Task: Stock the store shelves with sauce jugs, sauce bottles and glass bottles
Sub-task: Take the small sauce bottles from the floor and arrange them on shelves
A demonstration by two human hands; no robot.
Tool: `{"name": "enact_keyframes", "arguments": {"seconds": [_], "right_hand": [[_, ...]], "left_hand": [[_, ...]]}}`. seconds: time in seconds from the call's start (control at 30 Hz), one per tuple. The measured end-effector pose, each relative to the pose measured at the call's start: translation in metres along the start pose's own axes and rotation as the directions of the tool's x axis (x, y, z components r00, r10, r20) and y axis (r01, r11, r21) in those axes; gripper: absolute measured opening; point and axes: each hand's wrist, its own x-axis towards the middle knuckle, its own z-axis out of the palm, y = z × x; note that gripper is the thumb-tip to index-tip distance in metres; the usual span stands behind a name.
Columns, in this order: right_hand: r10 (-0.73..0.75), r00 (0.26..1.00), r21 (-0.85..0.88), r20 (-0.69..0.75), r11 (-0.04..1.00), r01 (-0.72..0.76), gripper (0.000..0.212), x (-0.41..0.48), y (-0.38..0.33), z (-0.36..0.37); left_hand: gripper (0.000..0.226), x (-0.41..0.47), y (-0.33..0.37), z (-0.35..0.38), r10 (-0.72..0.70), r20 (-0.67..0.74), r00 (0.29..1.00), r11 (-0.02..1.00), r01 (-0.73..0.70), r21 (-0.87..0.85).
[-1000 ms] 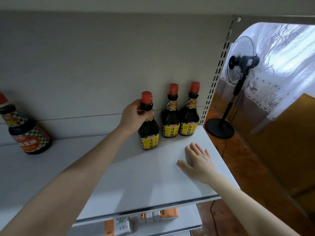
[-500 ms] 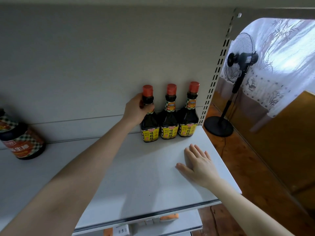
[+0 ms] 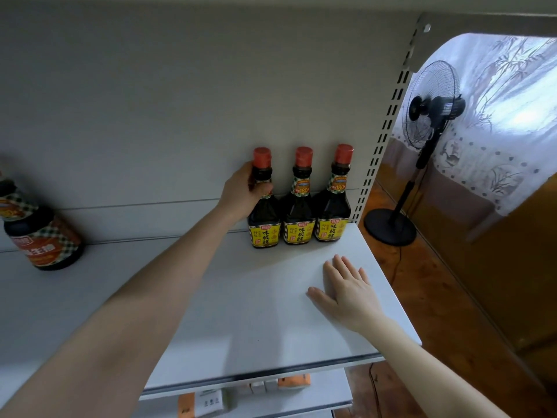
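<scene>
Three dark sauce bottles with red caps and yellow labels stand in a row against the back panel at the right end of the white shelf [image 3: 229, 303]. My left hand [image 3: 241, 191] grips the neck of the leftmost bottle [image 3: 263, 220], which stands touching the middle bottle [image 3: 298, 215]. The right bottle [image 3: 331, 212] stands by the slotted upright. My right hand [image 3: 346, 291] lies flat on the shelf in front of the bottles, fingers straight. A large dark sauce jug [image 3: 39, 233] with a checked label stands at the far left.
A slotted shelf upright [image 3: 382, 131] marks the shelf's right end. Beyond it a black standing fan [image 3: 428, 122] stands on a wooden floor before a curtain. A lower shelf [image 3: 271, 399] holds small boxes.
My left hand has pushed the leftmost bottle back and to the right, from a spot in front of the row into line against the middle bottle. My right hand stayed flat on the shelf.
</scene>
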Motion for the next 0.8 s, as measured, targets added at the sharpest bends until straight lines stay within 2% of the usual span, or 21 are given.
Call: {"name": "enact_keyframes", "arguments": {"seconds": [0.1, 0.23, 0.33, 0.43, 0.5, 0.6, 0.73, 0.8], "right_hand": [[-0.006, 1.0, 0.005, -0.005, 1.0, 0.006, 0.08, 0.0, 0.0, 0.0], [-0.008, 1.0, 0.021, 0.004, 1.0, 0.008, 0.095, 0.0, 0.0, -0.001], [-0.003, 0.999, 0.034, 0.033, 0.999, 0.002, 0.079, 0.002, -0.002, -0.005], [-0.041, 0.999, 0.029, 0.029, 0.999, 0.041, 0.075, 0.008, -0.021, -0.011], [-0.107, 0.994, 0.039, 0.01, 0.994, 0.106, 0.073, 0.013, -0.049, -0.014], [-0.231, 0.973, 0.062, 0.023, 0.971, 0.229, 0.074, 0.016, -0.105, -0.014], [-0.388, 0.916, 0.091, 0.097, 0.92, 0.38, 0.075, 0.011, -0.201, 0.0], [-0.467, 0.878, 0.108, 0.099, 0.883, 0.457, 0.075, -0.001, -0.256, 0.013]], "left_hand": [[0.038, -0.004, 0.002, 0.002, -0.019, -0.034, 0.999, 0.999, 0.018, -0.03], [0.051, -0.028, -0.006, 0.003, -0.092, -0.1, 0.991, 0.995, 0.089, -0.041], [0.059, -0.06, -0.028, -0.01, -0.098, -0.018, 0.995, 0.973, 0.1, 0.211], [0.059, -0.101, -0.057, -0.036, -0.115, 0.041, 0.993, 0.895, 0.085, 0.438], [0.059, -0.128, -0.076, -0.058, -0.174, 0.015, 0.985, 0.843, 0.142, 0.518], [0.06, -0.169, -0.098, -0.099, -0.311, -0.009, 0.95, 0.8, 0.267, 0.537], [0.077, -0.24, -0.136, -0.167, -0.302, -0.144, 0.942, 0.78, 0.331, 0.53], [0.078, -0.285, -0.153, -0.203, -0.355, -0.194, 0.915, 0.726, 0.4, 0.56]]}}
